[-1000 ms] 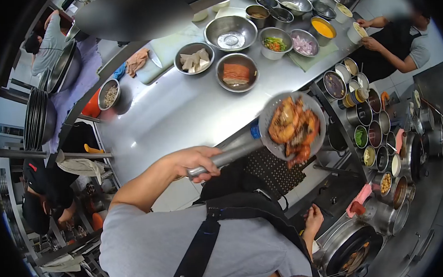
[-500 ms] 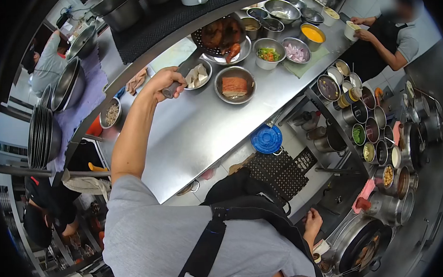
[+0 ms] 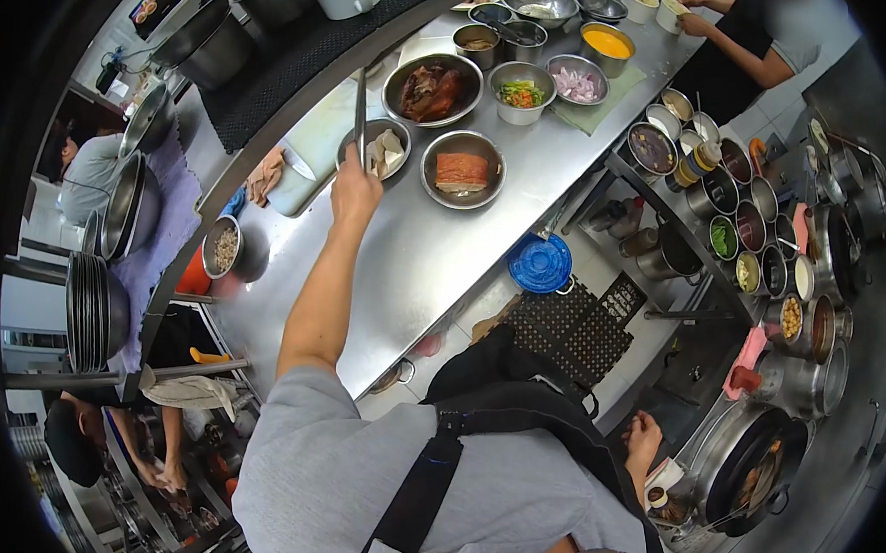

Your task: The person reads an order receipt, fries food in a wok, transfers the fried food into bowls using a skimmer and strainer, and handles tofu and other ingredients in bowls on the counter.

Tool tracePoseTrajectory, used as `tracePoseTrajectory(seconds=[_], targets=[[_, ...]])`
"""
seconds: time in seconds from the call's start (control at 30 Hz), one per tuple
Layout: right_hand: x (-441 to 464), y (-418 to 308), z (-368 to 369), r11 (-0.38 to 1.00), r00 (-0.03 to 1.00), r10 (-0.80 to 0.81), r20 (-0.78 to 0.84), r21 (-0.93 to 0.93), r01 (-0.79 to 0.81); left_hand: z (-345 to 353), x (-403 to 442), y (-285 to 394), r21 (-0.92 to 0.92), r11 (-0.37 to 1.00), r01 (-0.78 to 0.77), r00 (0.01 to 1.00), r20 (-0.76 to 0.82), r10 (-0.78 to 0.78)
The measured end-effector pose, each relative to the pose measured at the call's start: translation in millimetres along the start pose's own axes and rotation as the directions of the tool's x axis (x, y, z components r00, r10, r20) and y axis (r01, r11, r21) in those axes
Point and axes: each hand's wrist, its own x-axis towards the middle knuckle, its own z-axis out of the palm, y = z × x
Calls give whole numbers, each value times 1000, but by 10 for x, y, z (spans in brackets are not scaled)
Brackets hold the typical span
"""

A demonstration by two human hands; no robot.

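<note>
My left hand (image 3: 355, 193) is wrapped round the handle of a skimmer (image 3: 360, 111), which points up towards the shelf. Its head is mostly hidden by the shelf edge. Under this hand is a metal bowl of white chunks (image 3: 388, 151). Dark reddish-brown cooked meat (image 3: 431, 93) lies in a steel bowl beyond, to the right. Nearer me, a slab of meat with browned skin (image 3: 462, 171) sits in another metal bowl. Low on the right, my right hand (image 3: 642, 436) hangs with curled fingers near the stove, nothing visible in it.
Bowls of chopped vegetables (image 3: 522, 94), sliced onion (image 3: 578, 83) and yellow liquid (image 3: 608, 44) stand on the steel counter (image 3: 314, 293). Right of me are seasoning pots (image 3: 751, 225) and a wok (image 3: 754, 475). A shelf (image 3: 284, 110) overhangs the counter. Co-workers stand right and left.
The cooked meat was on the perforated skimmer above its bowl; it now lies in the bowl. My left hand has turned the skimmer edge-on and away to the left. The right hand stays low.
</note>
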Motion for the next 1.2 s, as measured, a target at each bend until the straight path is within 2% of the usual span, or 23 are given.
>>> tracePoseTrajectory(seconds=[0.07, 0.13, 0.17, 0.2, 0.23, 0.27, 0.3, 0.33, 0.37, 0.4, 0.47, 0.57, 0.63, 0.67, 0.73, 0.87, 0.93, 1.0, 1.03, 1.07, 1.1, 1.13, 1.2], targets=[[-16, -112, -89, 998, 999, -4, -39, 63, 6, 26, -154, -41, 20, 986, -168, 956, -239, 168], [115, 215, -180, 989, 980, -126, -157, 59, 137, -123, -311, -3, -1, 985, -175, 972, -160, 173], [51, 119, -381, 965, 947, -238, -216, -163, 206, -118, -344, -15, -22, 980, -199, 975, -101, 196], [-1, 107, -528, 993, 943, -107, -314, -74, 88, 11, -385, -178, -140, 940, -310, 948, -120, 294], [-43, 150, -701, 921, 764, -380, -521, -294, 258, 77, -437, -145, -276, 883, -380, 925, -123, 360], [-169, 115, -976, 972, 790, -202, -579, -218, 89, 248, -419, -263, -400, 806, -436, 898, -127, 422], [-323, 33, -1202, 962, 686, -152, -711, -266, -62, 154, -561, 84, -288, 804, -520, 854, -149, 498], [-360, 398, -1430, 952, 616, -111, -780, -261, -159, 62, -700, 473, -431, 768, -474, 857, -27, 514], [-394, 683, -1692, 933, 530, -166, -832, -306, -188, 106, -825, 757, -457, 735, -501, 818, 28, 575], [-517, 716, -1945, 937, 504, 15, -863, -164, -309, 176, -995, 998, -631, 752, -193, 855, 267, 444], [-626, 1087, -2278, 858, 338, 40, -940, -141, -494, 395, -1325, 1624, -745, 664, -60, 737, 416, 533], [-700, 1668, -2578, 738, 298, 140, -944, -101, -668, 666, -1879, 2714, -776, 592, 216, 547, 599, 585], [-717, 2033, -2609, 579, 329, 352, -877, -72, -812, 768, -2226, 3463, -754, 575, 318, 383, 657, 649], [-743, 2199, -2603, 573, 372, 430, -823, -69, -816, 935, -2359, 3744, -747, 563, 353, 297, 660, 690], [-685, 2958, -2525, 657, 448, 467, -762, -40, -753, 1049, -2702, 4413, -715, 595, 367, 209, 687, 696], [-849, 3221, -2791, 711, 412, 453, -791, 42, -702, 1326, -3225, 5452, -626, 703, 337, -22, 742, 670], [-1008, 3245, -2977, 809, 375, 370, -850, 97, -579, 1438, -3474, 5812, -610, 735, 295, -39, 761, 647], [-1111, 3022, -3065, 784, 365, 311, -877, 20, -621, 1584, -3692, 6134, -603, 752, 265, -46, 771, 635], [-1133, 2832, -3157, 789, 363, 585, -725, 405, -462, 1673, -3772, 6245, -590, 763, 263, -93, 772, 629], [-1136, 2714, -3194, 615, 420, 769, -483, 737, -278, 1765, -3841, 6345, -577, 774, 261, -139, 771, 621], [-1118, 2701, -3120, 567, 444, 775, -450, 806, -171, 1865, -3903, 6438, -570, 779, 260, -160, 770, 617], [-1067, 2712, -3051, 564, 436, 779, -451, 807, -173, 1936, -3959, 6535, -569, 780, 260, -168, 769, 617], [-937, 2698, -2960, 359, 580, 769, -271, 933, -40, 2062, -4064, 6733, -510, 814, 278, -241, 784, 573]])
